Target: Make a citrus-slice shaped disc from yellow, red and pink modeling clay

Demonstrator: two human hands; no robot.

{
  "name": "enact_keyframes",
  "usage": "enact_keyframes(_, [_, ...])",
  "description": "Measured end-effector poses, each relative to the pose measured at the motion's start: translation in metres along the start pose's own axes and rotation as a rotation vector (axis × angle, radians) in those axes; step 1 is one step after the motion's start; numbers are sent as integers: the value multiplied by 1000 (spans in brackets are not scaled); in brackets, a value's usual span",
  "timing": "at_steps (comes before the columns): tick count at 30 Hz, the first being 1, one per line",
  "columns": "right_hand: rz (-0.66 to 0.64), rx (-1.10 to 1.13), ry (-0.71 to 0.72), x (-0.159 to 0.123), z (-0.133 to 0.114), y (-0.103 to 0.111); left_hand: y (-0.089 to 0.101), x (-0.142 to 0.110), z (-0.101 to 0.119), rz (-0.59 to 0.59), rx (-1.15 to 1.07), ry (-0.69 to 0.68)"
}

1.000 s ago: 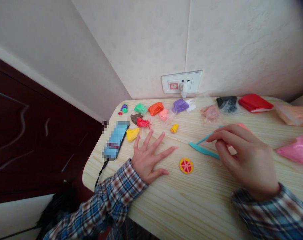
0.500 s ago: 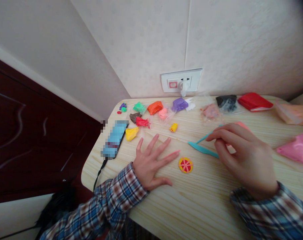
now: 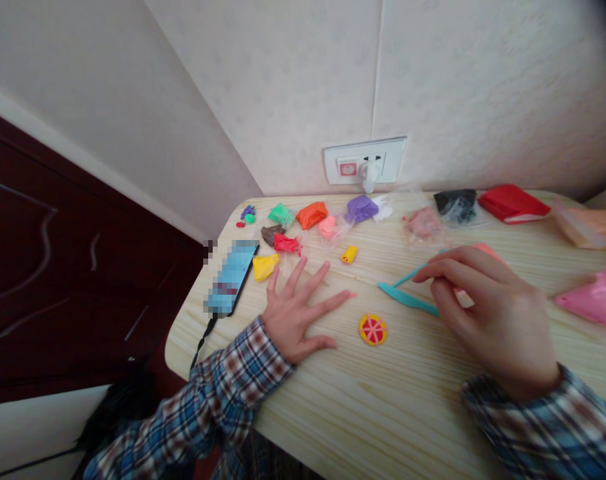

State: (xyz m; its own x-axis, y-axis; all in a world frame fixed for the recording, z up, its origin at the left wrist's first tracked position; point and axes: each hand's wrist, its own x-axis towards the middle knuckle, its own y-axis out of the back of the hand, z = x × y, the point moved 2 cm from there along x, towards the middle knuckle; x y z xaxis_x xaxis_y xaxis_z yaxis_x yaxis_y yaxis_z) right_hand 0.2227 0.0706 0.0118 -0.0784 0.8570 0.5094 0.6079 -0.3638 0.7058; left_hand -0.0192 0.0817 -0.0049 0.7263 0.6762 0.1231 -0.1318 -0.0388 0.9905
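Note:
My left hand [image 3: 297,310] lies on the table with its fingers spread. A thin pink clay strip [image 3: 353,295] shows at its index fingertip. To the right of that hand is a flat round clay piece [image 3: 373,329], with a yellow rim, a red middle and pink strips crossing it. My right hand [image 3: 493,313] is held over the table with thumb and index finger pinched; what they hold, if anything, is hidden. By its fingertips lie a blue modelling knife [image 3: 407,300] and a thinner blue tool [image 3: 407,275], both partly covered by the hand.
Clay packets line the back, among them orange [image 3: 311,215], purple [image 3: 361,209], black [image 3: 455,203] and red [image 3: 513,203]. A yellow clay roll [image 3: 349,254] lies mid-table. A phone [image 3: 233,277] with a strap is at the left, and small clay grapes [image 3: 248,212] sit behind it.
My left hand has drawn back slightly to the left, away from the round clay piece, uncovering the tip of the pink strip. My right hand stays pinched in nearly the same place.

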Motion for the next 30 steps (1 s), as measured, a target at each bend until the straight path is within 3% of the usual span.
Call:
enact_keyframes(14, [20,-18,44,0,1,0,-1,-1,-1,-7,-4,10])
enact_keyframes(20, [2,-5,17,0,0,0,-1,-1,5,-22,-14,-47])
enact_keyframes(30, [-15,-3,8,0,0,0,5,0,-2,-1,-37,-133])
